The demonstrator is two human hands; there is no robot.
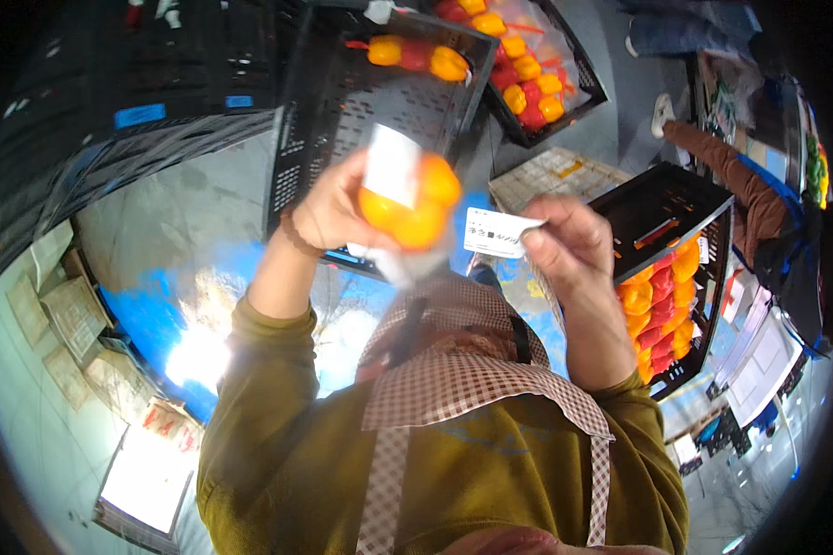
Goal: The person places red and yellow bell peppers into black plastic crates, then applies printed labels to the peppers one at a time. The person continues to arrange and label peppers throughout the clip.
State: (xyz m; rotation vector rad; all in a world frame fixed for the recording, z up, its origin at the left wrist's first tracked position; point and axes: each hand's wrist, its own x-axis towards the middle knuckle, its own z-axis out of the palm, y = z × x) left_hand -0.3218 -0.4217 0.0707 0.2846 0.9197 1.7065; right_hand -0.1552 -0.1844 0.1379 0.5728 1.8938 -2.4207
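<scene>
My left hand [326, 205] grips an orange-yellow bell pepper [409, 218], blurred, above the near end of a black plastic crate [281, 173]. A white label [392, 163] lies across the pepper's upper left side. Below it hangs something pale and translucent, too blurred to name. To the right, my right hand [573, 253] pinches a second white label [493, 232] by its right end, between thumb and fingers. That label bears printing and is apart from the pepper. Inside the crate, at its far end, lies a row of yellow and red peppers [416, 55].
Another black crate [590, 87] at the upper right holds bagged yellow and red peppers [527, 69]. A filled crate [718, 277] of peppers [656, 312] stands right of my right hand. Stacked black crates [201, 48] stand upper left. A person's brown-clad leg [708, 149] shows at right.
</scene>
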